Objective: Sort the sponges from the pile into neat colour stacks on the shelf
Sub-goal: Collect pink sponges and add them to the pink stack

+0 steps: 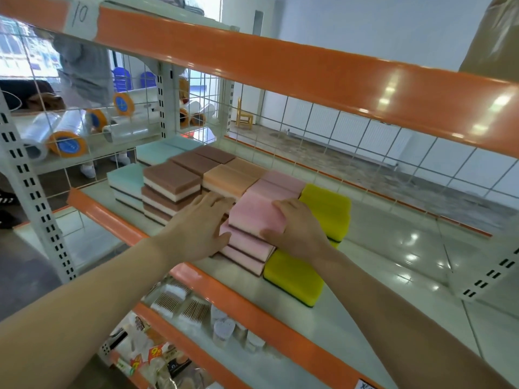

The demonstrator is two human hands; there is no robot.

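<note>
Both my forearms reach forward, bare. My left hand lies flat with fingers straight and together; my right hand curls its fingers and thumb in a grip.

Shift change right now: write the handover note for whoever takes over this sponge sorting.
Left hand: fingers straight, pressing the left side of the pink stack.
Right hand: curled over the top pink sponge, squaring it up.
On the shelf: teal stacks, brown stacks, orange stack, pink, then yellow sponges.
Done: colours grouped.
Left: straighten the front pink stack; the front yellow sponge lies apart from its stack.
</note>
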